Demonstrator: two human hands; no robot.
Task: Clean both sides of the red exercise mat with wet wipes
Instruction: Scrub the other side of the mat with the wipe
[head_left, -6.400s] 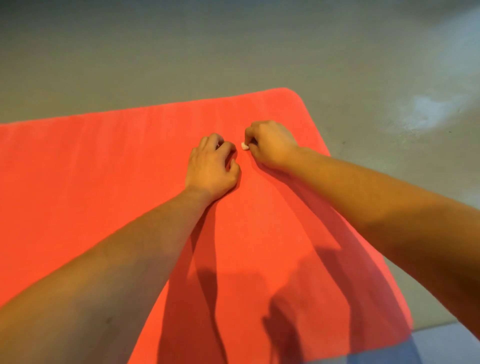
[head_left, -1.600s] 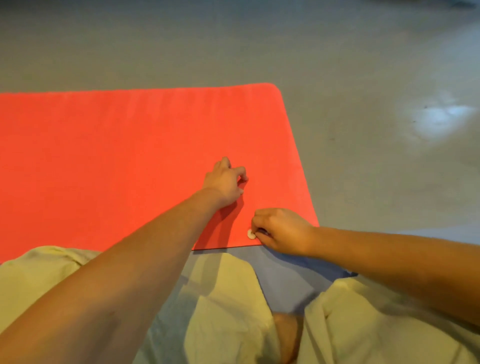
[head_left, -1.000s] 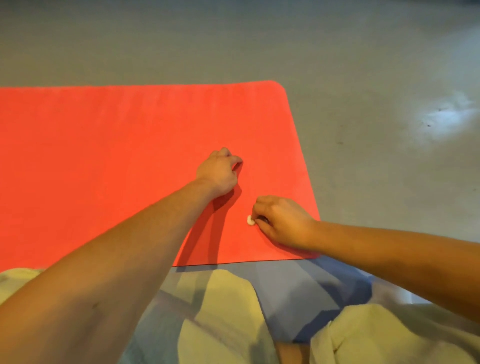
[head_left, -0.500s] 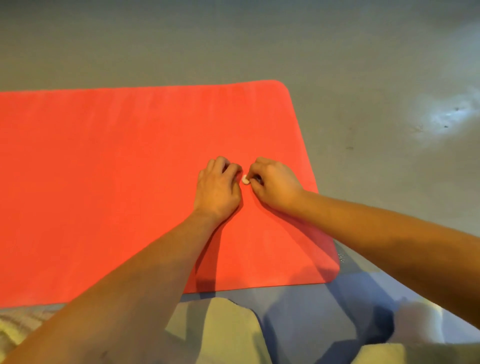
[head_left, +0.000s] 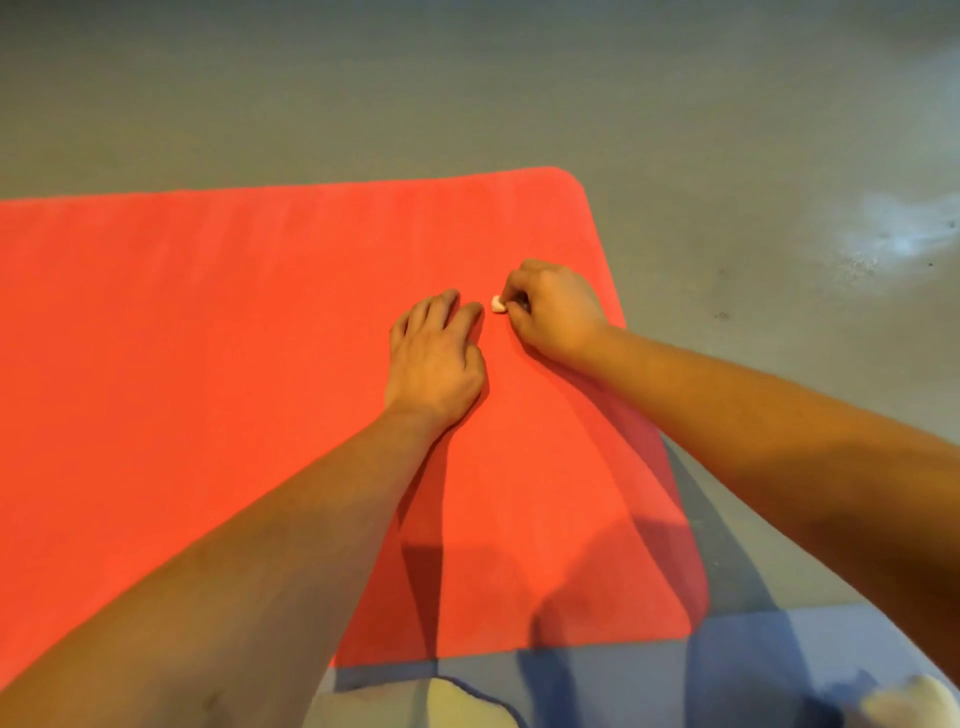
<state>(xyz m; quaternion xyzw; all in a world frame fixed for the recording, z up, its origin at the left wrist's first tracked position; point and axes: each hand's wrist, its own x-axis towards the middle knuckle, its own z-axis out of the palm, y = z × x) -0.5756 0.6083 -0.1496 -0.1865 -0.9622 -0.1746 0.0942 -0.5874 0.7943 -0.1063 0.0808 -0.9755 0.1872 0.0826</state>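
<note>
The left hand (head_left: 434, 358) lies palm down on the red exercise mat (head_left: 208, 338), fingers nearly straight and close together, holding nothing. At its 2 o'clock, just beside the fingertips, the right hand (head_left: 553, 312) is curled tight, pinching one small balled white wet wipe (head_left: 497, 304) down at the mat's surface. Two hands, one wipe, one mat. The mat lies flat on a grey floor (head_left: 519, 93), its rounded far corner at 12 o'clock from the right hand. A blue surface (head_left: 597, 680) borders the mat's near edge at 6 o'clock.
</note>
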